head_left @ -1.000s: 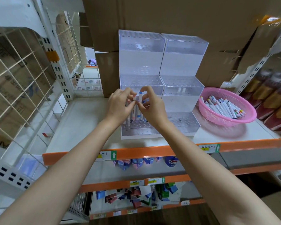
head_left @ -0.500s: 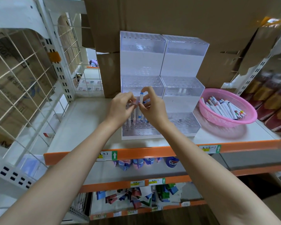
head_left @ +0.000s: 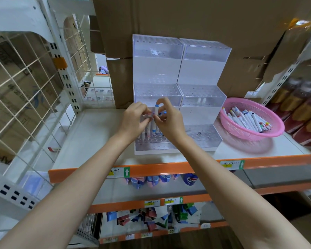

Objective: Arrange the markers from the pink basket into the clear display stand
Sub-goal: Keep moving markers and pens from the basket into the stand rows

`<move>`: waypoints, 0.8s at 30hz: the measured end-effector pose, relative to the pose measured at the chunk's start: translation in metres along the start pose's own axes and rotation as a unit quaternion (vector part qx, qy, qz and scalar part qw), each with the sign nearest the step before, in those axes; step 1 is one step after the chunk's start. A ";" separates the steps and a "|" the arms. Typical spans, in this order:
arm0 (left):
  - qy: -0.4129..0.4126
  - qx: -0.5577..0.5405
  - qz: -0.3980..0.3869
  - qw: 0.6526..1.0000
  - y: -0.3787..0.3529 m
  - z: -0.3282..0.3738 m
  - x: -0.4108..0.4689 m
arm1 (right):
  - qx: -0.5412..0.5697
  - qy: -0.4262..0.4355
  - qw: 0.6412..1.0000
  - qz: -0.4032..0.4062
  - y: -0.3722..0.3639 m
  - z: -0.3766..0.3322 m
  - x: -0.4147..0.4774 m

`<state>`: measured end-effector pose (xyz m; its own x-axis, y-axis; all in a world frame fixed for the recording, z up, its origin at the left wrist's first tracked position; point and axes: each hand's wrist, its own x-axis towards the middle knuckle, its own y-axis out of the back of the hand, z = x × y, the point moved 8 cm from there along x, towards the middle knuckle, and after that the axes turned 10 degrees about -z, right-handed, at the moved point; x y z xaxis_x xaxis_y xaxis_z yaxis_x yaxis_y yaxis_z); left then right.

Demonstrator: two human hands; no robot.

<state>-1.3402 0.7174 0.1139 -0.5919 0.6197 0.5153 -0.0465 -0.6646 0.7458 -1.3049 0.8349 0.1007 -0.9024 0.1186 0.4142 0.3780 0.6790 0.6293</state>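
Observation:
A clear stepped display stand (head_left: 203, 97) with rows of holes stands on the white shelf. Both hands meet over its lowest left tier. My right hand (head_left: 169, 121) pinches a white marker with a blue cap (head_left: 156, 112), held upright, and grips more markers behind its fingers. My left hand (head_left: 135, 121) holds the tips of other markers right beside it. Several markers (head_left: 148, 135) stand upright in the lowest tier's holes beneath the hands. The pink basket (head_left: 275, 130) to the right of the stand holds several white markers (head_left: 246, 119) lying loose.
Cardboard boxes (head_left: 187, 18) rise behind the stand. A white wire grid panel (head_left: 25, 83) closes the left side. The shelf's orange front edge (head_left: 151, 169) runs below my wrists, and packaged goods (head_left: 151, 218) fill the lower shelves. Dark bottles (head_left: 305, 112) stand at the far right.
Both hands stay together over the lowest left tier, with only small finger shifts around the blue-capped marker. The view has tilted slightly.

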 end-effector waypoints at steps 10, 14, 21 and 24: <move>-0.009 0.020 0.015 1.000 -0.002 0.000 -0.006 | -0.045 0.017 0.999 0.002 -0.001 -0.001 -0.003; -0.018 0.029 0.015 0.999 0.001 -0.002 -0.012 | -0.031 0.014 0.999 -0.017 -0.005 0.000 -0.003; -0.054 0.111 -0.004 0.992 0.005 0.000 -0.030 | -0.056 0.013 0.998 -0.035 -0.009 0.001 -0.005; -0.059 0.132 -0.025 0.989 0.002 0.001 -0.034 | -0.060 0.013 0.998 -0.030 -0.009 0.000 -0.008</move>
<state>-1.3193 0.6949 0.0981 -0.4953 0.7043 0.5085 0.1475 -0.5087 0.8482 -1.3014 0.8277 0.0915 -0.9189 0.0607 0.3898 0.3474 0.5928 0.7266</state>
